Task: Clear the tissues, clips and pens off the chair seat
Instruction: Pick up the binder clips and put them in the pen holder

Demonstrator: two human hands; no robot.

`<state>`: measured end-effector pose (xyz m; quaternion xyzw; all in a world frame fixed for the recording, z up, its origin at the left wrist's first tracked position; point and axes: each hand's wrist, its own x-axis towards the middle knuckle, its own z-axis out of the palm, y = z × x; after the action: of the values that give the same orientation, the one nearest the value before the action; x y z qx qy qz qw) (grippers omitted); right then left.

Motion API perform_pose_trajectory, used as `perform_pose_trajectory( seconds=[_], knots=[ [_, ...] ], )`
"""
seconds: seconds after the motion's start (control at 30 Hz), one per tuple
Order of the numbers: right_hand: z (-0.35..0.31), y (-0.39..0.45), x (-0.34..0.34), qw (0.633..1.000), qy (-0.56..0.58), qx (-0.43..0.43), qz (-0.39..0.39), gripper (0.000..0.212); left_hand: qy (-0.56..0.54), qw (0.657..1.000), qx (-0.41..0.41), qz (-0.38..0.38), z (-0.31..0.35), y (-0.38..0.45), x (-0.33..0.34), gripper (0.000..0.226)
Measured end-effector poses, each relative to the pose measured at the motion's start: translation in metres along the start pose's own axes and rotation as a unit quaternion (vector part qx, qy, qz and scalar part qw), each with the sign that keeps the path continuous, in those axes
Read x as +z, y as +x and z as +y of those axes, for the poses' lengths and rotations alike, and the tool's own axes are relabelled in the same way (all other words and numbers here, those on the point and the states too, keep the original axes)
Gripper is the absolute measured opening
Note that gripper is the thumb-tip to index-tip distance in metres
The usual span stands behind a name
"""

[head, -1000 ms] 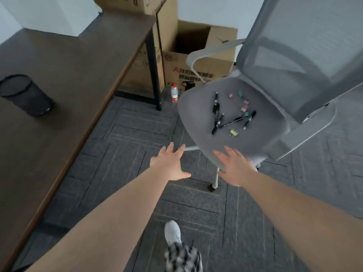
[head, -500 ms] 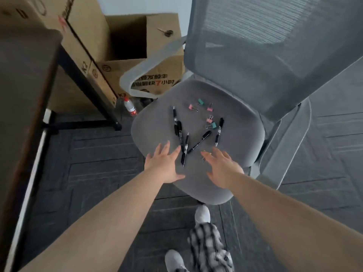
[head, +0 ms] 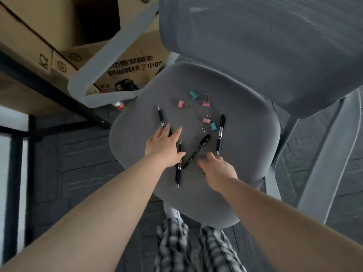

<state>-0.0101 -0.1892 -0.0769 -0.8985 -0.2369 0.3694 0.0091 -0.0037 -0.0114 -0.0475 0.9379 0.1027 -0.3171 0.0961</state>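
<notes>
Four black pens [head: 198, 151] and several binder clips [head: 206, 103] lie scattered on the grey chair seat [head: 245, 154]; no tissues show. The left hand [head: 164, 147], fingers spread, rests flat beside a pen [head: 179, 163] lying lengthwise just to its right. The right hand [head: 218, 169], loosely spread, hovers at the near ends of two others, covering a small clip [head: 203, 173].

Open cardboard boxes [head: 59, 32] stand at upper left, one printed with red and black characters. A dark table frame [head: 49, 91] crosses in front of them. A small red-labelled bottle [head: 118, 105] lies on the grey carpet floor [head: 82, 160]. Plaid trousers [head: 196, 250] fill the lower centre.
</notes>
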Motion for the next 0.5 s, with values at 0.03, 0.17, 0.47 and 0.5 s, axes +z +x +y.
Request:
perform_pose_trajectory(
  seconds=[0.03, 0.17, 0.47, 0.5],
  knots=[
    [-0.001, 0.003, 0.0, 1.0, -0.002, -0.002, -0.001, 0.026, -0.001, 1.0, 0.004, -0.004, 0.0, 0.006, 0.0, 0.081],
    [-0.001, 0.016, -0.006, 1.0, 0.026, 0.0, 0.014, 0.024, 0.008, 1.0, 0.023, -0.011, 0.002, 0.03, -0.003, 0.079],
    [0.011, 0.06, -0.067, 0.98, 0.08, 0.104, 0.153, 0.041, 0.019, 0.997, 0.059, 0.054, 0.003, 0.079, -0.028, 0.084],
    [0.01, 0.068, -0.069, 0.978, 0.087, 0.109, 0.154, 0.04, 0.018, 0.996, 0.06, 0.059, 0.002, 0.088, -0.031, 0.086]
  ],
)
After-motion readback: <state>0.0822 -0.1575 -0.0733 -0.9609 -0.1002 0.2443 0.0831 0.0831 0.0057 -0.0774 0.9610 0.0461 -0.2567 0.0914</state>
